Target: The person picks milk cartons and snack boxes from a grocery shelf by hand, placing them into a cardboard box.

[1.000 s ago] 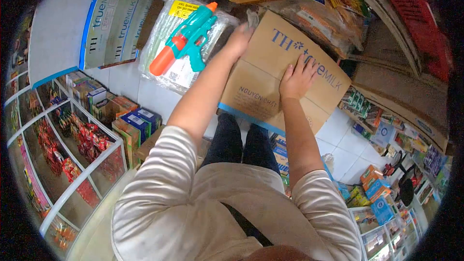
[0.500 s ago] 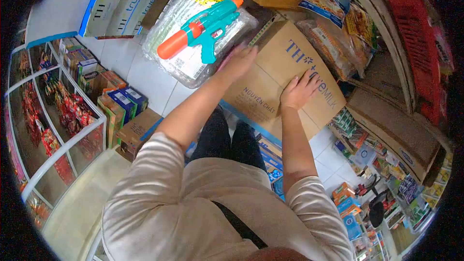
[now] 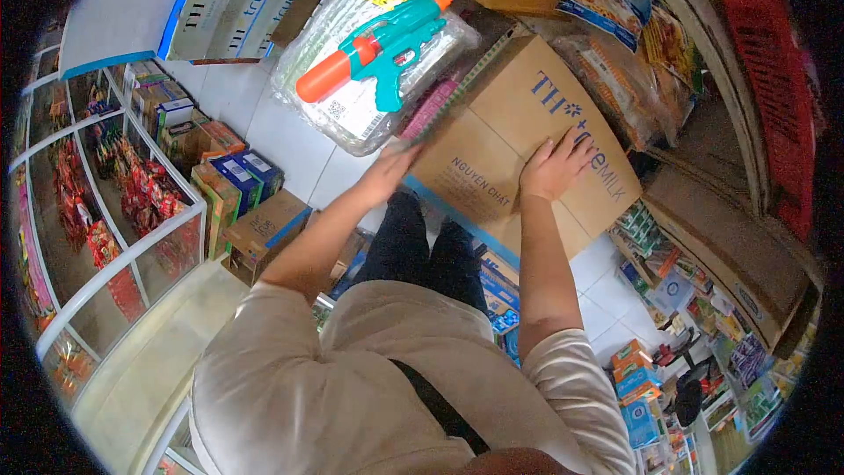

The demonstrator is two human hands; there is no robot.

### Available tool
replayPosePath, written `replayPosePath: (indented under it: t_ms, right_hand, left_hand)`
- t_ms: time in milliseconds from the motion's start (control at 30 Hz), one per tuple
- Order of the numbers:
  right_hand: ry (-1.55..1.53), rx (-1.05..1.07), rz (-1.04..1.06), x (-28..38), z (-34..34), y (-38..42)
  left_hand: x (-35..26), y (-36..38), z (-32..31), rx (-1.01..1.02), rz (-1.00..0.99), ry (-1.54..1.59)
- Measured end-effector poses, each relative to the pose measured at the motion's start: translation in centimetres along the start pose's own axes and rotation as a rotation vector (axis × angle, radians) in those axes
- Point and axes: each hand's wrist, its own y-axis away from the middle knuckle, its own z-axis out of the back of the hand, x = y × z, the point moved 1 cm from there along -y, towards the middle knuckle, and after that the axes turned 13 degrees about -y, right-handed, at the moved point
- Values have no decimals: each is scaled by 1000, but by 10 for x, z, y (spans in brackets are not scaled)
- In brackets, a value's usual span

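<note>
A brown cardboard box (image 3: 492,136) with blue lettering is in front of my body. My right hand (image 3: 556,167) lies flat on its printed face with the fingers spread. At the box's left edge is my left hand (image 3: 391,171), slightly blurred, its fingertips near the lower end of a pink item (image 3: 428,110); how its fingers are bent is hard to see. Above that hand, a teal and orange toy water gun (image 3: 378,53) rests on a plastic-wrapped package (image 3: 308,79).
A glass case (image 3: 123,220) with red packets stands at the left, with small cartons (image 3: 237,171) on the tiled floor beside it. Bagged food (image 3: 607,9) is at the upper right, above an open cardboard box (image 3: 730,255). Stacked goods fill the lower right.
My left hand has moved down and left along the box's left edge, uncovering more of the pink item. My right hand stays on the box. The whole view has shifted slightly.
</note>
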Motion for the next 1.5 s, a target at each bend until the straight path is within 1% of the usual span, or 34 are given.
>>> replayPosePath:
  t_ms: [100,200,233,300,367,433,533,633,733,767,867,933,967,1000,1067,1100,1200,1267,1333,1433,1467,1500]
  right_hand:
    - [-46,7,-17,0,1,0]
    - [-73,-17,-3,-2,-1,0]
    - [-70,-17,-6,-2,-2,-1]
    - [-58,-10,-14,-4,-3,0]
    - [-49,1,-18,-4,-1,1]
    - [-47,5,-15,-2,0,1]
    - [-44,-7,-6,-3,1,0]
    - [-48,-21,-3,-11,-7,0]
    - [-70,-21,-6,-24,-18,1]
    - [-82,-36,4,-26,-20,2]
    - [-117,-60,13,-29,-20,5]
    - [-147,-44,19,-16,-20,5]
    - [-134,-29,17,-20,-14,1]
    - [-114,-5,9,-24,-7,3]
    - [-258,-5,78,-20,5,7]
    - [-323,-4,119,-23,10,9]
    - [-446,150,480,-33,5,22]
    - [-472,211,417,-23,17,26]
    - [-614,165,352,-29,19,35]
    - [-535,220,236,-29,58,36]
    - [-477,251,188,-39,70,38]
    - [-489,199,101,-54,80,42]
  left_hand:
    - [12,25,-23,-121,83,272]
    - [11,-6,-17,-110,164,137]
    - [2,-23,-9,-93,82,50]
    - [-16,-62,-10,-197,-74,28]
    - [-40,-107,-9,-361,-389,-125]
    - [-108,-116,7,-379,-245,-96]
    - [-145,-119,0,-613,-458,-472]
    - [-152,-102,-43,-448,-612,-457]
    - [-155,-88,-69,-368,-619,-492]
    - [-149,-92,-78,-400,-648,-531]
    - [-153,-88,-83,-425,-652,-628]
    - [-144,-82,-87,-503,-658,-409]
    - [-138,-85,-88,-549,-667,-297]
    - [-141,-81,-84,-519,-618,-287]
    - [-151,-79,-80,-458,-523,-245]
    - [-152,-80,-82,-453,-553,-265]
    - [-147,-86,-86,-449,-637,-324]
    - [-143,-89,-86,-469,-700,-365]
    - [-125,-97,-90,-359,-841,-475]
    - [-148,-61,-71,-443,-910,-609]
    - [-146,-53,-67,-464,-794,-661]
    - [-140,-46,-62,-480,-681,-706]
